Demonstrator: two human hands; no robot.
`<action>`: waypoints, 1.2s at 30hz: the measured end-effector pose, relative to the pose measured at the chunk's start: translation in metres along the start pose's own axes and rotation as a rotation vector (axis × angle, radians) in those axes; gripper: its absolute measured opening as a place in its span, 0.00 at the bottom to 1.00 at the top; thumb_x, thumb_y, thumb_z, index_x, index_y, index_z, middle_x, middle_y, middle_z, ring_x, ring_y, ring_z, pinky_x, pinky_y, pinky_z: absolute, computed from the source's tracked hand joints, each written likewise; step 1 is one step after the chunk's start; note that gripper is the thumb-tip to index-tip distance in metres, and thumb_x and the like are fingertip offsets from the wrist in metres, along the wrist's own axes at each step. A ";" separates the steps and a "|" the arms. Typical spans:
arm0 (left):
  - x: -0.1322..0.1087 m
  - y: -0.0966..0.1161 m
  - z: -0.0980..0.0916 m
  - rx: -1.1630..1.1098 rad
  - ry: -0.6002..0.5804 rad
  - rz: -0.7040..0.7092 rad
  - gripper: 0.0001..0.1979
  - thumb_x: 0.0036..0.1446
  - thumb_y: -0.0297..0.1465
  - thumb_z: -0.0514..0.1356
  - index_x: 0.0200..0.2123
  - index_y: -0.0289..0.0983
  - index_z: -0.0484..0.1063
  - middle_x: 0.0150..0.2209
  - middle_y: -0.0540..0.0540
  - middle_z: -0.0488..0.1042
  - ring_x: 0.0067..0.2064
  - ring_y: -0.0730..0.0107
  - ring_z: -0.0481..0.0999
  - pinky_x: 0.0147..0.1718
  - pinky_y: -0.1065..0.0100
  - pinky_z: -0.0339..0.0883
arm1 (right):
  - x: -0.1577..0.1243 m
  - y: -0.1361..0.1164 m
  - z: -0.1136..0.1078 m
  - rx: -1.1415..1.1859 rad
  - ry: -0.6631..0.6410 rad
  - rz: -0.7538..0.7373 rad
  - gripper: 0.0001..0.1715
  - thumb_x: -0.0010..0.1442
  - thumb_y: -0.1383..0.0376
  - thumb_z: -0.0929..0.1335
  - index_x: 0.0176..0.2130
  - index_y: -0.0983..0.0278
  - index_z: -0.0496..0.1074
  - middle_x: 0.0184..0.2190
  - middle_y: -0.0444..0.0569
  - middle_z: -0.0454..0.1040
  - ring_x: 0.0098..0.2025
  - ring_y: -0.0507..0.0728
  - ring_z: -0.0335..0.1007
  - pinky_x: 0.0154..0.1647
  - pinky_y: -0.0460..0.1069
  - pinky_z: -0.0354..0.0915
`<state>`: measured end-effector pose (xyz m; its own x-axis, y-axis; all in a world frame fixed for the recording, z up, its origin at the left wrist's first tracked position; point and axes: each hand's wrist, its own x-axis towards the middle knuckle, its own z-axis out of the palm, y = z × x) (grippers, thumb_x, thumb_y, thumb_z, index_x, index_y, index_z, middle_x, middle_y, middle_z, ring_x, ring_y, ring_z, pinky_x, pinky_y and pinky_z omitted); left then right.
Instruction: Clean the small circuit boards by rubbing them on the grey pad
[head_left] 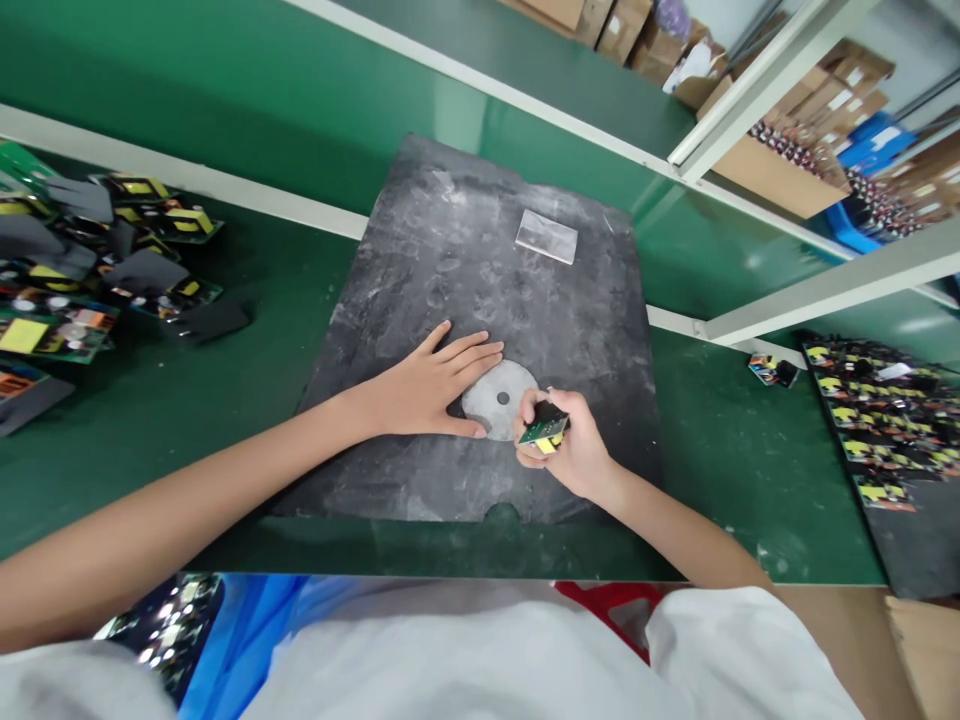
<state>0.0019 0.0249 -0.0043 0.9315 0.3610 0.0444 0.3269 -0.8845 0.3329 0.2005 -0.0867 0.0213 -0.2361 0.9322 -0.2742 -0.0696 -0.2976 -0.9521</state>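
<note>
My left hand (442, 385) lies flat with its fingers spread on the dark board, its fingertips and thumb touching the left rim of a round grey disc (501, 385) with a small centre hole. My right hand (566, 440) is closed around a small circuit board (545, 432) with a green edge, a yellow part and a black part. It holds this board over the disc's right edge; whether the two touch I cannot tell. Under both hands is the worn black board (450, 260). Farther back on it rests a flat grey rectangular block (547, 237).
Circuit boards (60, 310) are heaped on the green bench at the left. A black tray (885, 420) of similar boards stands at the right, with one loose board (773, 370) near it. White frame bars (825, 290) cross the right side. Below the bench edge is a blue bin (240, 640).
</note>
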 end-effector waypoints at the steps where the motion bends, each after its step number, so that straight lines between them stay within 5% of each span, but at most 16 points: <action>1: 0.000 0.000 -0.001 0.005 0.002 -0.002 0.47 0.58 0.60 0.46 0.69 0.34 0.44 0.69 0.39 0.47 0.70 0.53 0.44 0.66 0.49 0.23 | 0.001 -0.002 0.000 0.071 -0.033 0.065 0.19 0.60 0.50 0.50 0.28 0.59 0.54 0.19 0.37 0.52 0.14 0.48 0.43 0.15 0.46 0.53; 4: 0.001 0.002 -0.003 0.010 -0.004 -0.014 0.46 0.59 0.60 0.46 0.69 0.34 0.45 0.69 0.38 0.49 0.70 0.52 0.45 0.66 0.47 0.26 | 0.002 -0.009 -0.003 0.102 -0.048 0.127 0.19 0.60 0.50 0.49 0.28 0.58 0.53 0.18 0.36 0.50 0.14 0.48 0.41 0.15 0.46 0.52; 6: 0.001 0.002 -0.004 0.007 -0.015 -0.022 0.46 0.59 0.59 0.47 0.69 0.34 0.44 0.69 0.38 0.49 0.70 0.51 0.46 0.66 0.46 0.27 | 0.002 -0.014 -0.007 -0.034 0.039 0.018 0.19 0.61 0.51 0.49 0.27 0.59 0.54 0.18 0.37 0.52 0.14 0.48 0.44 0.15 0.46 0.53; 9: 0.001 0.000 -0.008 -0.014 -0.053 0.008 0.45 0.58 0.59 0.49 0.69 0.38 0.45 0.69 0.39 0.48 0.70 0.48 0.44 0.65 0.44 0.26 | -0.005 -0.015 -0.009 -0.526 0.196 -0.326 0.16 0.59 0.53 0.57 0.27 0.60 0.57 0.18 0.37 0.56 0.17 0.48 0.52 0.19 0.45 0.55; 12: -0.001 -0.002 -0.012 -0.033 -0.095 0.057 0.44 0.56 0.59 0.52 0.69 0.45 0.48 0.70 0.43 0.44 0.70 0.46 0.41 0.64 0.42 0.24 | -0.014 -0.007 -0.002 -1.127 0.157 -0.665 0.14 0.55 0.54 0.63 0.28 0.61 0.61 0.19 0.39 0.61 0.20 0.49 0.57 0.22 0.45 0.54; 16: -0.002 -0.003 -0.013 -0.049 -0.121 0.067 0.43 0.55 0.60 0.53 0.68 0.48 0.48 0.71 0.46 0.42 0.71 0.46 0.38 0.64 0.41 0.22 | -0.013 0.010 0.003 -1.504 0.160 -0.803 0.14 0.56 0.54 0.64 0.28 0.62 0.63 0.19 0.42 0.63 0.20 0.50 0.60 0.23 0.46 0.51; 21: -0.001 -0.004 -0.011 -0.059 -0.099 0.071 0.45 0.52 0.62 0.54 0.68 0.47 0.50 0.70 0.45 0.44 0.70 0.44 0.39 0.64 0.40 0.23 | -0.002 0.013 -0.003 -1.563 0.392 -0.713 0.13 0.57 0.56 0.64 0.28 0.63 0.63 0.20 0.42 0.64 0.20 0.50 0.59 0.21 0.46 0.48; 25: -0.001 -0.004 -0.012 -0.065 -0.110 0.069 0.44 0.54 0.60 0.54 0.68 0.47 0.50 0.71 0.45 0.44 0.70 0.44 0.40 0.64 0.40 0.23 | -0.007 0.010 0.004 -1.564 0.203 -0.815 0.11 0.54 0.57 0.63 0.28 0.62 0.64 0.19 0.41 0.63 0.20 0.50 0.58 0.22 0.46 0.49; 30: 0.000 -0.004 -0.012 -0.057 -0.108 0.063 0.45 0.53 0.62 0.54 0.68 0.47 0.50 0.70 0.45 0.44 0.70 0.44 0.39 0.64 0.41 0.22 | -0.008 0.008 0.002 -1.622 0.400 -0.710 0.13 0.56 0.56 0.64 0.28 0.63 0.64 0.18 0.42 0.63 0.19 0.49 0.56 0.21 0.46 0.46; 34: 0.000 -0.005 -0.010 -0.066 -0.122 0.065 0.43 0.55 0.60 0.54 0.68 0.47 0.49 0.71 0.46 0.43 0.71 0.46 0.38 0.64 0.42 0.20 | -0.008 0.010 0.002 -1.589 0.198 -0.798 0.12 0.55 0.57 0.63 0.29 0.63 0.65 0.19 0.42 0.63 0.20 0.50 0.57 0.22 0.46 0.48; 36: 0.000 -0.006 -0.009 -0.067 -0.114 0.062 0.44 0.54 0.60 0.54 0.68 0.47 0.49 0.71 0.46 0.43 0.71 0.45 0.38 0.64 0.42 0.20 | -0.007 0.010 0.001 -1.590 0.247 -0.792 0.13 0.55 0.56 0.63 0.27 0.63 0.64 0.19 0.41 0.63 0.19 0.49 0.57 0.22 0.46 0.47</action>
<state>-0.0016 0.0326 0.0028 0.9629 0.2671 -0.0395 0.2606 -0.8810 0.3948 0.2008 -0.0964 0.0136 -0.4675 0.7903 0.3960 0.8571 0.5150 -0.0160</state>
